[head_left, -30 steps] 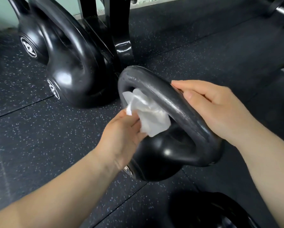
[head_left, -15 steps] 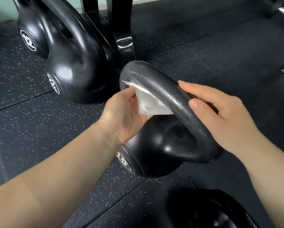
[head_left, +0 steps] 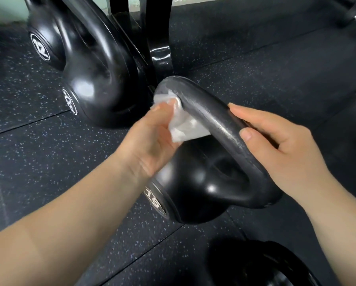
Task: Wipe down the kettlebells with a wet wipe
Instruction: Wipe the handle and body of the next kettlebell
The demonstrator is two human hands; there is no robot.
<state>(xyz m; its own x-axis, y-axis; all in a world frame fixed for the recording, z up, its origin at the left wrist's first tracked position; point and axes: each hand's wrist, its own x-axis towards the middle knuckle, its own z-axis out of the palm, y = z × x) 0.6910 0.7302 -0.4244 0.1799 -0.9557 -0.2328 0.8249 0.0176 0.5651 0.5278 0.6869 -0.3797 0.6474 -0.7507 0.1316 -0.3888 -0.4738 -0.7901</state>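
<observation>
Left hand, forearm reaching in from the lower left, pinches a crumpled white wet wipe between thumb and fingers and presses it against the inner far end of the kettlebell handle; right hand, wrist entering from the lower right, is curled around the near stretch of the same handle, thumb on top. Both hands hold the tilted black kettlebell marked 16, its body below and between them on the speckled rubber floor. Beyond the left hand stand a larger kettlebell and, farther off, one marked 12, beside a black rack post.
</observation>
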